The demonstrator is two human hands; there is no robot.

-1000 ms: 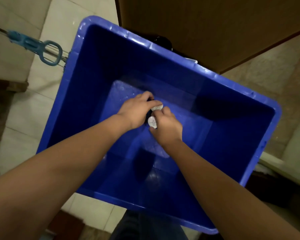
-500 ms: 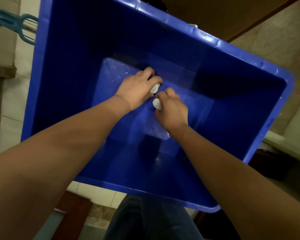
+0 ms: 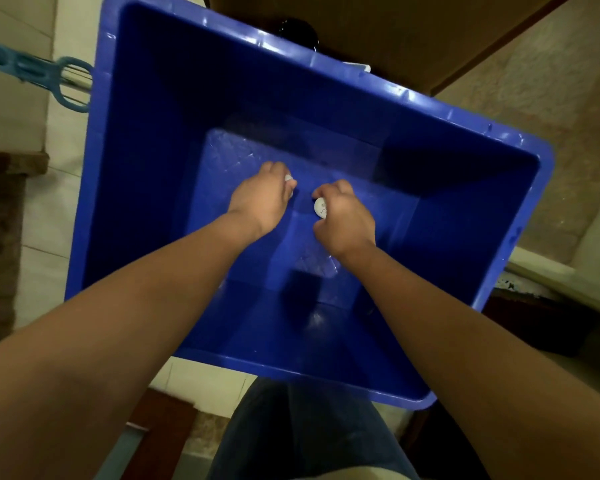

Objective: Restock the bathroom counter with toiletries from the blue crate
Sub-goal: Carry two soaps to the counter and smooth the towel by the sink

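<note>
Fingers (image 3: pixel 277 169) of the left hand (image 3: pixel 260 202) are curled down round a white item (image 3: pixel 289 178), and only a sliver of it shows past the knuckles. Fingers (image 3: pixel 338 189) of the right hand (image 3: pixel 347 218) are clenched on a second item (image 3: pixel 320 207), whose round white end, with tiny dark marks, faces the left hand. What either item is cannot be told.

The crate (image 3: pixel 430 109) fills most of the view: deep, blue, set askew in the frame, its floor glossy. Both forearms reach into it over the near rim. The hands sit low near the middle of its floor, close together but apart, with a strip of blue between them. Beyond the far rim rises a brown wooden panel (image 3: pixel 378 26), with a dark round object (image 3: pixel 297 29) just behind the crate's edge. Pale tiles (image 3: pixel 66 140) lie to the left and mottled stone (image 3: pixel 551 116) to the right. Jeans (image 3: pixel 302 431) show below the near rim. At the left, a light-blue clip (image 3: pixel 32 72) on a thin rod reaches the crate's outer wall.
</note>
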